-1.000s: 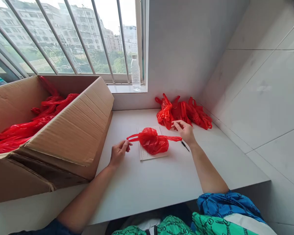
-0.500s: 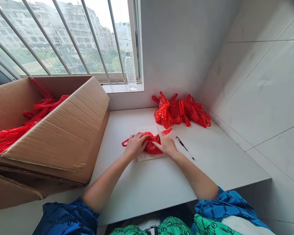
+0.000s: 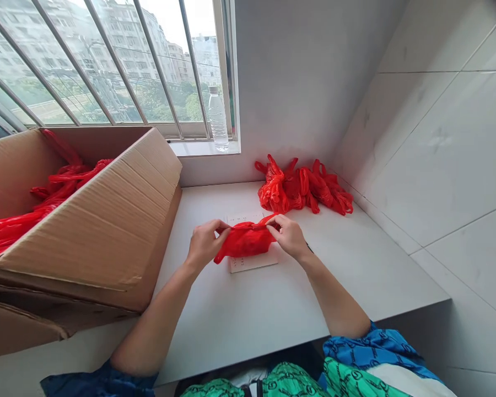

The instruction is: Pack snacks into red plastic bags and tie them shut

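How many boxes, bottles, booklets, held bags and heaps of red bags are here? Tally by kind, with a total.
Cardboard box: 1
Clear plastic bottle: 1
Booklet: 1
Red plastic bag held in both hands: 1
Heaps of red bags: 2, one on the table, one in the box; single bags can't be counted
Total: 6

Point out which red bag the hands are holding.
The red bag between the left hand and right hand, over the booklet; the other red bags lie by the wall or inside the cardboard box.
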Tool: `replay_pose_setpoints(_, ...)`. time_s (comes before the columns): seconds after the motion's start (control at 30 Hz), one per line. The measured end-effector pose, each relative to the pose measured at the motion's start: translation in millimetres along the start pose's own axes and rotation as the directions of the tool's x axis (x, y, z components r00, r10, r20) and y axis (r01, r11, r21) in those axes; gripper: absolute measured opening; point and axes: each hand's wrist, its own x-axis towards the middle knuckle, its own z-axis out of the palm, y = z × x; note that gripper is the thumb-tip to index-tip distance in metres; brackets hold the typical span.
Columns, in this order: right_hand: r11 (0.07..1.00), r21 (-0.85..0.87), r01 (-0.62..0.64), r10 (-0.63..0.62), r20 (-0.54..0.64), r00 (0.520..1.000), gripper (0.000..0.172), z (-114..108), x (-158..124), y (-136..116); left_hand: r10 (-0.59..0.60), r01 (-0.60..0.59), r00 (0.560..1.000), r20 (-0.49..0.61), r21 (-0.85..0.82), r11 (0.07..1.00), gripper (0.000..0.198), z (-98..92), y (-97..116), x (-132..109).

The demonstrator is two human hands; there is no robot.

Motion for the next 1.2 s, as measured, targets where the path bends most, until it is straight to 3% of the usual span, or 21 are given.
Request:
replay_pose_setpoints(0.1, 0.994, 0.104, -0.046, 0.045, 0.006, 0.999, 0.013, -23, -1, 5, -0.156, 0.150, 0.987, -0.046, -0.108, 0.983, 0.022, -24.8, -15, -10)
replay_pose_setpoints(0.17, 0.994, 0.110, -0.011, 0.004, 0.066, 0.998, 0.009, -28, -3, 5, -0.151, 0.147, 0.987, -0.045, -0.086, 0.985, 0.024, -32.8, -15, -16)
replay_pose_setpoints(0.27, 0.992, 0.049, 0.112, -0.116, 0.077, 0.990, 0.013, -16, -6, -2, 0.062, -0.062, 0.998, -0.006, 0.002, 0.998, 0.032, -27.9, 0, -20)
replay_pose_setpoints(0.33, 0.986, -0.008, 0.169, -0.169, 0.045, 0.985, 0.025, -2, -9, -10, 0.245, -0.250, 0.968, 0.061, 0.086, 0.965, 0.040, -15.8, 13, -18)
replay_pose_setpoints(0.43, 0.968, -0.107, 0.226, -0.228, -0.012, 0.974, 0.037, 19, -10, -20, 0.352, -0.368, 0.929, 0.117, 0.186, 0.911, 0.022, 3.7, 23, -14)
replay_pose_setpoints(0.5, 0.958, -0.145, 0.248, -0.257, -0.040, 0.966, 0.023, 26, -9, -22, 0.328, -0.334, 0.943, 0.061, 0.180, 0.925, 0.017, 10.0, 22, -13)
replay_pose_setpoints(0.57, 0.969, -0.122, 0.215, -0.229, -0.114, 0.967, 0.023, 23, -6, -19, 0.266, -0.257, 0.961, -0.077, 0.108, 0.960, 0.020, 7.9, 15, -13)
replay_pose_setpoints(0.7, 0.997, 0.063, 0.041, -0.020, -0.306, 0.952, 0.027, 0, 0, -2, -0.035, -0.056, 0.937, -0.348, -0.246, 0.968, 0.023, -11.9, -5, -12)
replay_pose_setpoints(0.8, 0.985, 0.173, -0.007, 0.057, -0.288, 0.956, 0.018, -16, 0, 0, -0.160, -0.011, 0.939, -0.305, -0.492, 0.871, 0.036, -24.4, -11, -13)
replay_pose_setpoints(0.87, 0.988, 0.151, 0.033, 0.022, -0.345, 0.938, 0.022, -21, -4, -10, -0.123, -0.024, 0.966, -0.229, -0.549, 0.836, 0.048, -28.6, -5, -15)
replay_pose_setpoints(0.93, 0.990, 0.062, 0.127, -0.091, -0.409, 0.908, 0.023, -22, -9, -27, -0.084, -0.029, 0.980, -0.179, -0.547, 0.837, 0.054, -31.0, 8, -18)
replay_pose_setpoints(1.0, 0.965, -0.020, 0.260, -0.252, -0.332, 0.909, 0.024, -19, -13, -45, -0.062, -0.028, 0.986, -0.158, -0.515, 0.857, 0.054, -33.3, 23, -22)
replay_pose_setpoints(1.07, 0.927, -0.060, 0.370, -0.374, -0.176, 0.910, 0.028, -15, -14, -58, -0.038, -0.034, 0.989, -0.141, -0.475, 0.879, 0.048, -36.2, 36, -25)
replay_pose_setpoints(1.2, 0.913, -0.116, 0.392, -0.393, 0.008, 0.919, 0.032, -8, -12, -62, 0.074, -0.111, 0.992, -0.102, -0.428, 0.897, 0.019, -41.9, 42, -33)
